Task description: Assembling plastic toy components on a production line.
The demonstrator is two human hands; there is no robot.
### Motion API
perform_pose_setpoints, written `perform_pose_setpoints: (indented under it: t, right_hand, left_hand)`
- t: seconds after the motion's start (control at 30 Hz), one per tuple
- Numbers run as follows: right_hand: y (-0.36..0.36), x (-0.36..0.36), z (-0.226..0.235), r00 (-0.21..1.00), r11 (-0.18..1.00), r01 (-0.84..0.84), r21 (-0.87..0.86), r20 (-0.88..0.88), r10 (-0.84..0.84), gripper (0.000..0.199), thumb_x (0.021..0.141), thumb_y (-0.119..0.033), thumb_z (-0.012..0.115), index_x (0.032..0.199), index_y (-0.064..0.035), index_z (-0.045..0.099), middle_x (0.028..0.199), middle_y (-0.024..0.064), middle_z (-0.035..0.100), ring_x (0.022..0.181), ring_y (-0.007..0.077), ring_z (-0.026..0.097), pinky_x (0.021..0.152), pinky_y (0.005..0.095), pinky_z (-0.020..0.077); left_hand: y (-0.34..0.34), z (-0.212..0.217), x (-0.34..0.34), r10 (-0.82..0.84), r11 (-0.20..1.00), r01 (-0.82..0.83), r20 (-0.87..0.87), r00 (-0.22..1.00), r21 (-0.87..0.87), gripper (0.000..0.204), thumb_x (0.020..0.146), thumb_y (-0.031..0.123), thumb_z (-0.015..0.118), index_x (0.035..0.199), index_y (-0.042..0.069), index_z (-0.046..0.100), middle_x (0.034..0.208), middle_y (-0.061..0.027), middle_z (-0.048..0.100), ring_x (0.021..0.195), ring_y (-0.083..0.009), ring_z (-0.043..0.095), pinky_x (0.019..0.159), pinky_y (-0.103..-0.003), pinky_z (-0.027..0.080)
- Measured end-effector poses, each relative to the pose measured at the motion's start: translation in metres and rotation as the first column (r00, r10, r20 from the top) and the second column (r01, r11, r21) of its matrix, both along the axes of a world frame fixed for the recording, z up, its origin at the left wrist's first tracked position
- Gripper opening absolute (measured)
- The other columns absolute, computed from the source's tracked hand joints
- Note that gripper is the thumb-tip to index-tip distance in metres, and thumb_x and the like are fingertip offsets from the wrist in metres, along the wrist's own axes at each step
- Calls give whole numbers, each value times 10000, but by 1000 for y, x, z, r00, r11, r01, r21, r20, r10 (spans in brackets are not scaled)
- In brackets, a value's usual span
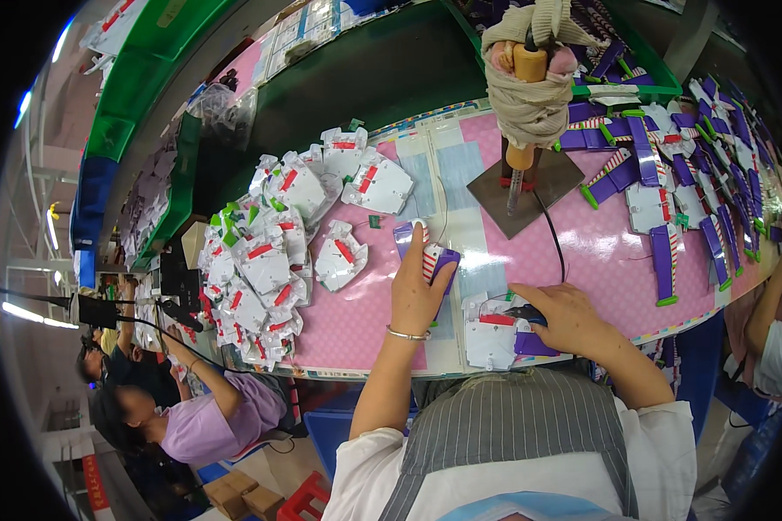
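My left hand is closed around a purple plastic wing piece with a red-and-white striped part, holding it above the table. My right hand grips a small dark-handled tool, its exact kind partly hidden by the fingers. That tool lies over a white plastic body half with a red block, flat on the table before me. A purple wing sticks out from this body's right side, under my right hand. Thin wires show near the body's upper edge.
White body halves are heaped on the left, and assembled purple-winged pieces on the right. Ahead, a cloth-wrapped tool with orange handle parts stands over a dark square plate; a black cable trails nearby. Another person sits at left.
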State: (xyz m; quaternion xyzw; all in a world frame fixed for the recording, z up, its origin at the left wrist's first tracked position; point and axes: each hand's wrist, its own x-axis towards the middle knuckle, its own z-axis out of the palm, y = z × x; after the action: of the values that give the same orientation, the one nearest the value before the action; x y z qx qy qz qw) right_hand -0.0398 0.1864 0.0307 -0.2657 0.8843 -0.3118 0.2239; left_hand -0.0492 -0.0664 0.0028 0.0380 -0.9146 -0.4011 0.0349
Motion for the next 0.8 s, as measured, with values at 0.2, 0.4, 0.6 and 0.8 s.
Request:
perform_pose_setpoints:
  t: [0.2, 0.4, 0.6, 0.8]
  right_hand:
    - [0, -2, -2, 1000, 1000, -12, -21, 14, 12, 553, 724, -147, 674, 1242, -114, 484, 1028, 141, 630, 976, 317, 586, 857, 422, 419]
    - [1, -3, -1, 999, 999, -30, -19, 22, 30, 528, 727, -154, 674, 1223, -108, 502, 1026, 141, 633, 966, 318, 590, 855, 425, 422]
    - [1, -3, 2, 999, 999, -35, -38, 41, 36, 510, 731, -176, 681, 1209, -114, 515, 1017, 135, 639, 955, 324, 594, 848, 426, 429]
    - [6, -11, -6, 995, 999, -24, -39, 95, 27, 469, 751, -173, 654, 1199, -125, 523, 1036, 134, 636, 961, 333, 590, 844, 430, 438]
  left_hand:
    - [0, 5, 1, 17, 1000, -17, 49, 999, -6, 717, 779, 174, 692, 1370, 7, 323, 1147, -227, 567, 967, -355, 594, 788, -372, 488]
    - [10, 12, 5, -160, 886, 17, -273, 949, -463, 542, 778, 51, 599, 1293, 1, 438, 1128, -155, 595, 918, -290, 594, 767, -358, 481]
    - [20, 8, 3, -230, 869, 110, -197, 953, -482, 526, 753, 12, 610, 1261, -1, 471, 1232, -165, 520, 1009, -333, 529, 879, -385, 434]
    - [8, 15, 13, -294, 929, 202, -283, 913, -312, 567, 742, 102, 695, 1258, 15, 480, 1222, -165, 533, 1056, -322, 526, 892, -370, 424]
